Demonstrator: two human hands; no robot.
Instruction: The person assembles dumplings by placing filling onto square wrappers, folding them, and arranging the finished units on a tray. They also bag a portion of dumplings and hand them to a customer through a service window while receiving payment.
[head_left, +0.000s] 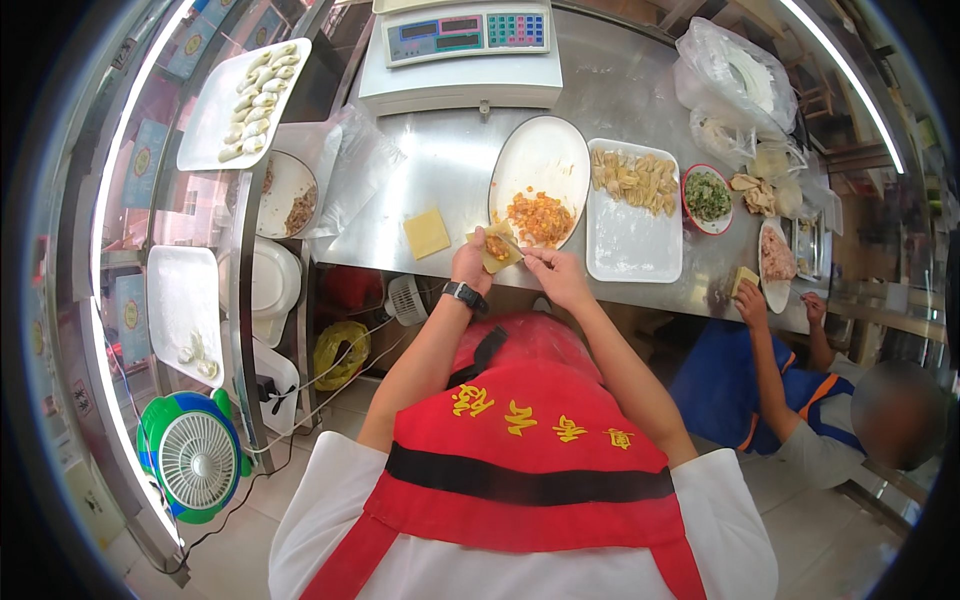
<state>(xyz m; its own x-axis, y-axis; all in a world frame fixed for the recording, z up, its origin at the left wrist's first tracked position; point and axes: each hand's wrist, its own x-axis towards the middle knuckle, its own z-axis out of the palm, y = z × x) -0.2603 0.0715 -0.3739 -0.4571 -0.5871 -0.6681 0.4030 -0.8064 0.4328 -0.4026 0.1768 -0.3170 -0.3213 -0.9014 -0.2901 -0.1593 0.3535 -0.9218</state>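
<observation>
On my left hand (471, 264), which wears a black watch, lies an open yellow dough wrapper (491, 259) with orange filling on it. My right hand (556, 274) grips a thin metal utensil whose tip touches that filling; its exact kind is hard to tell. Just beyond both hands, an oval white plate (540, 150) holds a heap of chopped orange filling (541, 217). A stack of square yellow wrappers (426, 233) rests on the steel table (375, 232) to the left. Right of the plate, a white tray (634, 247) carries rows of folded dumplings (634, 180).
A scale (461, 75) stands at the back. At the right are a bowl of chopped greens (707, 196) and a co-worker's hand (750, 302) holding wrappers beside a plate of minced meat (776, 255). Left, a shelf holds trays (196, 135) near a green fan (196, 457).
</observation>
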